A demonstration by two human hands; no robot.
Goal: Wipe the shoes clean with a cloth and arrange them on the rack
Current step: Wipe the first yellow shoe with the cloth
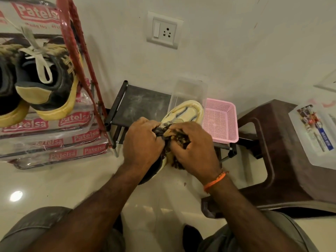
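I hold a shoe with a cream-yellow sole (183,113) turned sole-up and toe away, above the front edge of a low black rack (140,102). My left hand (143,142) curls around a bunched dark cloth (161,132) pressed against the shoe's side. My right hand (195,148) grips the shoe's mottled brown upper (181,139). Both hands hide most of the shoe; its dark heel (151,172) shows below my left wrist. A matching pair of dark shoes with yellow soles (49,84) sits heel-out at the upper left.
A red metal frame (87,57) leans beside stacked Patelsa packets (54,140). A clear tub (189,91) and a pink basket (221,120) stand on the black rack. A brown plastic stool (283,151) at the right carries a clear lidded box (314,135). My knees fill the bottom edge.
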